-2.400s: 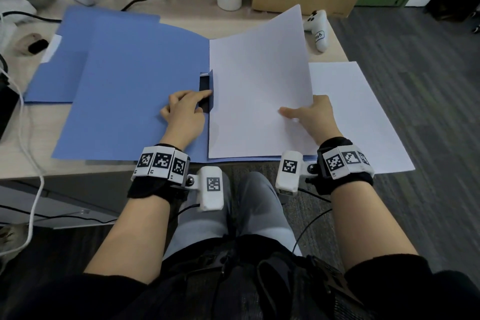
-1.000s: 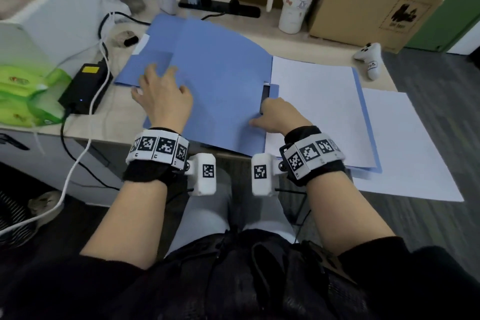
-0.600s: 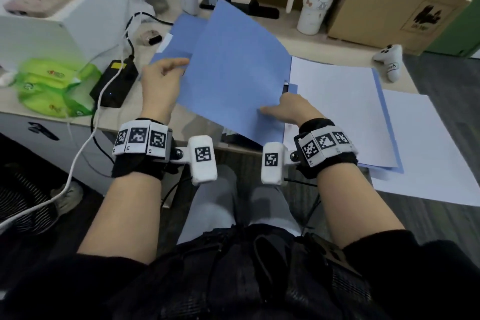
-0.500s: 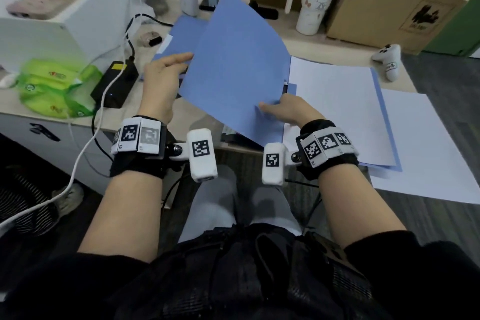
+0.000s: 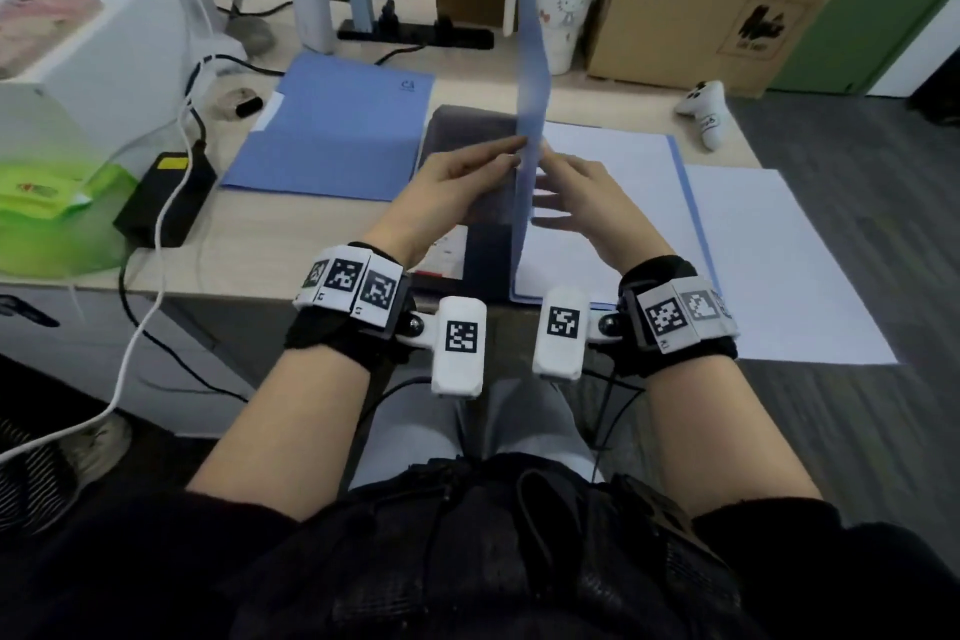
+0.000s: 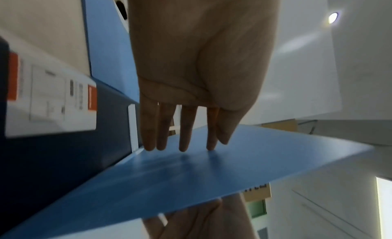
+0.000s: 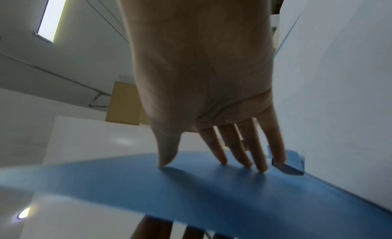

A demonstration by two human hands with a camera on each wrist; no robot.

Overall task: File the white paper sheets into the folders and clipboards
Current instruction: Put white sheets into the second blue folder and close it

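A blue folder's cover stands upright on edge between my two hands. My left hand lays straight fingers against its left face; in the left wrist view the fingertips touch the cover. My right hand meets the other face with spread, straight fingers on the cover. A white sheet lies in the folder's right half. Another white sheet lies to the right, overhanging the desk edge. A second blue folder lies shut at the left.
A dark navy labelled binder lies under my left hand. A white box, green packet and black adapter crowd the left. Power strip, cartoon cup, cardboard box and white controller line the back.
The folder cover has swung up from flat on the left to vertical. My left hand rose with it; my right hand left the spine and now meets the cover's other face.
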